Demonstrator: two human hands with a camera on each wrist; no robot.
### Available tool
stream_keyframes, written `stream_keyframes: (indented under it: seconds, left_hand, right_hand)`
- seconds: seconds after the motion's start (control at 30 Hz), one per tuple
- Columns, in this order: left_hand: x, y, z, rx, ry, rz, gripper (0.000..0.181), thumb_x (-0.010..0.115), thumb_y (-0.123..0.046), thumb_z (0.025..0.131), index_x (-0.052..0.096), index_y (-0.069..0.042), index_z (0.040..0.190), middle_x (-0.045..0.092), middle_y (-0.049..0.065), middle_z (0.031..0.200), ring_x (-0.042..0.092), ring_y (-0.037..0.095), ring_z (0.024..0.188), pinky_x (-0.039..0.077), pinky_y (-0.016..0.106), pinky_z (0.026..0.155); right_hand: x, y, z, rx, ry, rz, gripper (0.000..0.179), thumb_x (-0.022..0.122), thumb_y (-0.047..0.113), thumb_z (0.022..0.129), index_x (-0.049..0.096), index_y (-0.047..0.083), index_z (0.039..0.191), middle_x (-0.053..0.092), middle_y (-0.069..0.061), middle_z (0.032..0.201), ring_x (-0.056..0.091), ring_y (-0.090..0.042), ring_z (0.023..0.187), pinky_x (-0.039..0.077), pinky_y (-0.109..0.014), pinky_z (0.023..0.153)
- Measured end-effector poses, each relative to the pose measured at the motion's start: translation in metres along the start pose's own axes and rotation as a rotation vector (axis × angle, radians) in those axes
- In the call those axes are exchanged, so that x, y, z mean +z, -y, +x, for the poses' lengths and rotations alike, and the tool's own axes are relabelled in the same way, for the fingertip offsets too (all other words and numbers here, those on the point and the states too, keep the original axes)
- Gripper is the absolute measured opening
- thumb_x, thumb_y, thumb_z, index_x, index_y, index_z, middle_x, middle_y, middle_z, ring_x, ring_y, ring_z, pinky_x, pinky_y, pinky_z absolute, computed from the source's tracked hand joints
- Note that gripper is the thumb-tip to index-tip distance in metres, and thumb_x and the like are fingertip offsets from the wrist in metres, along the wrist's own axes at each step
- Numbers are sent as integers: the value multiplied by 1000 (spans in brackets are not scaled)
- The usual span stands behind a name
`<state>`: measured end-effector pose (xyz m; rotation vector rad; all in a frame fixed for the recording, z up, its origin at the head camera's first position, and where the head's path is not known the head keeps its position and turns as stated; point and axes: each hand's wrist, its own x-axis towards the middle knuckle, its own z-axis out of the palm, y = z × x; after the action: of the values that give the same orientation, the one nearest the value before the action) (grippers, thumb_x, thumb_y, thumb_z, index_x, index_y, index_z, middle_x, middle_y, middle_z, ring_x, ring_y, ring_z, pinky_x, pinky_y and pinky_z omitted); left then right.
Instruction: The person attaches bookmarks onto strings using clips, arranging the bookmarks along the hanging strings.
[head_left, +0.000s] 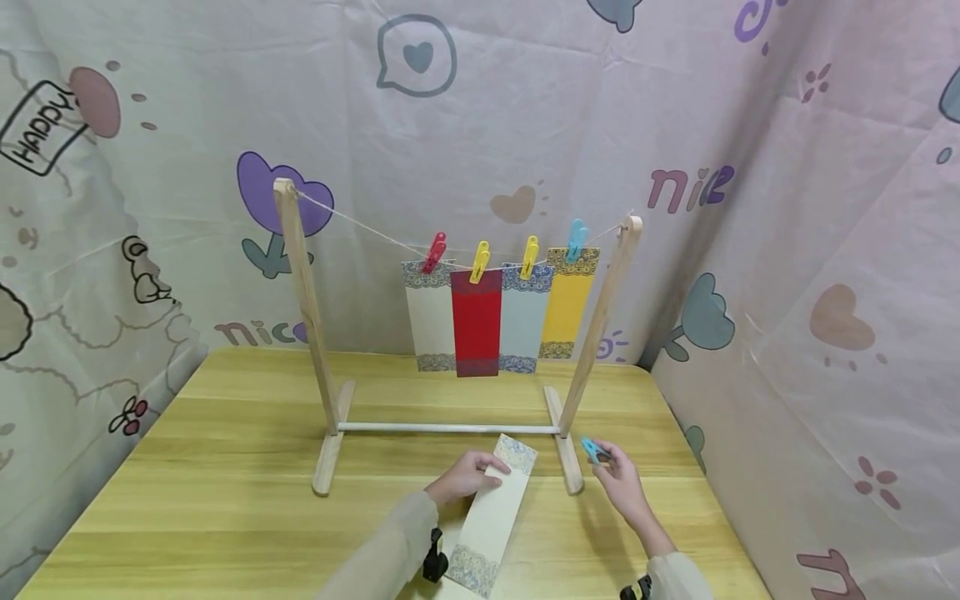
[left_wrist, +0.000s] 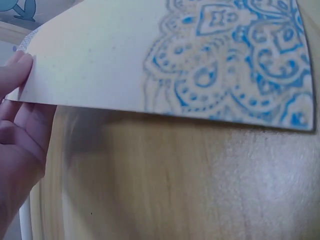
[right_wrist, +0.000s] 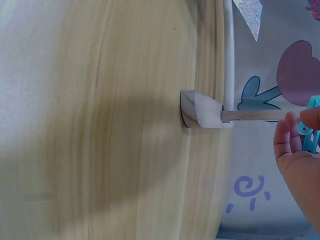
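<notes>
My left hand (head_left: 467,477) pinches the long edge of a cream paper strip (head_left: 491,508) with patterned bands at both ends. In the left wrist view the strip (left_wrist: 110,60) is lifted off the table, its blue-printed band toward the camera. Right of it, my right hand (head_left: 621,483) holds a light blue clothespin (head_left: 595,451) between thumb and fingers; the right wrist view shows this clothespin (right_wrist: 311,131) at its edge. Beyond both hands stands a wooden rack (head_left: 306,292) with a string (head_left: 360,223). From it hang white, red (head_left: 477,325), pale blue and yellow strips, clipped by clothespins (head_left: 480,262).
The rack's white crossbar (head_left: 450,428) and its feet (head_left: 564,442) rest on the wooden table (head_left: 225,483) just ahead of the hands. Another pale sheet (head_left: 450,590) lies partly under the held strip at the front edge. Printed cloth (head_left: 465,125) hangs behind and beside the table.
</notes>
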<state>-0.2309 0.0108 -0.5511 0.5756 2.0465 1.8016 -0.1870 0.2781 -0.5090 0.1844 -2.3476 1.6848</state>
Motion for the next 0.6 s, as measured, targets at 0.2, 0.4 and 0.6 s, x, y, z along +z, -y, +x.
stream_keyframes:
  seconds: [0.2,0.4,0.6]
  left_hand:
    - [-5,-23,-11,57,11,-31,19,56,12,77,61,12,96,58,22,103,59,22,78,51,31,63]
    - [-9,-29,-14,88,0,-11,18,56,11,79,62,11,96,58,21,105,55,24,89,51,28,65]
    - [-13,-38,-18,72,-29,-30,17,55,10,81,62,11,96,58,20,105,56,22,89,51,28,64]
  right_hand:
    - [1,6,5,-30,4,1,32,50,-10,85,45,-15,116,53,-25,99,57,-27,86,50,-25,70]
    - [1,12,11,-87,14,-19,32,49,-9,86,44,-14,118,54,-21,95,56,-6,81,50,-27,69]
    - [2,16,18,-158,5,-37,32,49,-10,85,47,-11,117,55,-19,92,54,-4,78,48,-18,66]
